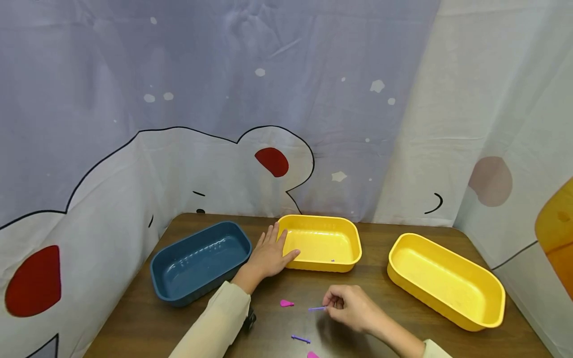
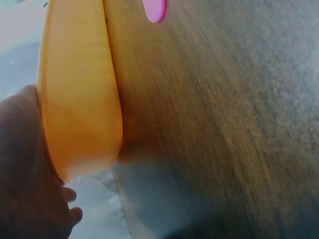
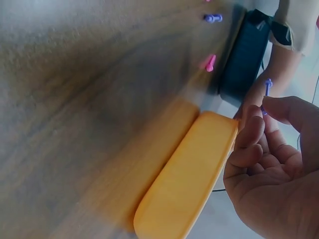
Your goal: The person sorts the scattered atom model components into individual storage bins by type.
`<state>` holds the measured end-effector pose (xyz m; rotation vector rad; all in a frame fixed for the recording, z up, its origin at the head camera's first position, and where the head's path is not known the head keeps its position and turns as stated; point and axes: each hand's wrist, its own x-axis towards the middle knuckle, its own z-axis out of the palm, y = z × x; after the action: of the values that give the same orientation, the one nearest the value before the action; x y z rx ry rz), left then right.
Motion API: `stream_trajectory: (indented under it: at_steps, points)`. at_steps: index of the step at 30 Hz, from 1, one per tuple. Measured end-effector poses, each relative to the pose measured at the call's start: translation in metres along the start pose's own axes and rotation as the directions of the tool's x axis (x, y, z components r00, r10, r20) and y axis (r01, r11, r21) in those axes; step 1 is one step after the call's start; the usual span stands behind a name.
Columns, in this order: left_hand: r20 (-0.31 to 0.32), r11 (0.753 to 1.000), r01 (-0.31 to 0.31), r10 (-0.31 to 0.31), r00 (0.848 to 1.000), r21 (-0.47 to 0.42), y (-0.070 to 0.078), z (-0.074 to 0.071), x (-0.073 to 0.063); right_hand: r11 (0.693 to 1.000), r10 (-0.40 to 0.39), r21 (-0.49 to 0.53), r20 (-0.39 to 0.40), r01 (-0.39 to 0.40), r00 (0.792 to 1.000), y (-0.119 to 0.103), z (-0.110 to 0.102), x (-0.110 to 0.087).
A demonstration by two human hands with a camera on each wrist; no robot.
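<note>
Second pink piece [image 1: 313, 355]: found nearer the person than the right hand and to its left; partly cut off by the lower edge of the head view.
Second purple stick [image 1: 300, 339]: laid flat on the table [image 1: 273, 328], to the near left of the right hand; untouched.
Right hand [image 1: 351, 306]: raised over the table; narrowed to a pinch between thumb and fingertips, with the purple stick held.
Purple stick [image 1: 317, 309]: gripped near one end; the longer part is pointed leftward from the fingertips, with a small knob at its free end.
Pinch setting: light, even pressure is advised near the knob, since a thin stick may be twisted or dropped if squeezed unevenly.
Pink piece [image 1: 286, 303]: left of the right hand, just past the free end of the stick; the stick should be lifted well over it so that it is not brushed.
Left hand [image 1: 268, 253]: fingers extended and spread, laid over the left end of the middle yellow tray [image 1: 322, 267]; thumb set across the near rim.
Tray support: the rim should be steadied without downward force, as tipping is possible.
Small purple bit [image 1: 333, 260]: inside that tray, right of the left hand; too small to be identified.
Right yellow tray [image 1: 447, 278]: beyond the right hand, to its right.
Blue tray [image 1: 201, 266]: left of the left hand.
Curtain [image 1: 335, 99]: hung behind everything, beyond both hands.
</note>
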<state>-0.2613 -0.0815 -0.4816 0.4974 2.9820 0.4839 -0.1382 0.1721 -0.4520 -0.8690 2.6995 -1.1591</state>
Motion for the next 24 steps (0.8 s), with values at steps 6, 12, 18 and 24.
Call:
stream_trajectory:
  at_steps: [6,12,18,24]
  points:
    - [0.0,1.0,0.004,-0.004,1.0,0.01,0.0,0.001,0.0,1.0,0.015,0.008,-0.008,-0.015,1.0,0.001,-0.006,0.005]
    - [0.0,1.0,0.006,-0.006,1.0,0.01,0.0,0.001,0.001,1.0,0.016,-0.001,-0.027,-0.016,1.0,0.004,-0.013,0.01]
    - [-0.005,1.0,0.002,-0.002,1.0,0.009,0.001,0.0,0.0,0.997,0.072,-0.011,-0.043,-0.073,0.996,0.008,-0.023,0.017]
    - [-0.013,1.0,-0.007,0.007,1.0,0.016,0.0,0.0,0.0,0.994,0.103,-0.012,-0.074,-0.104,0.992,0.014,-0.03,0.024]
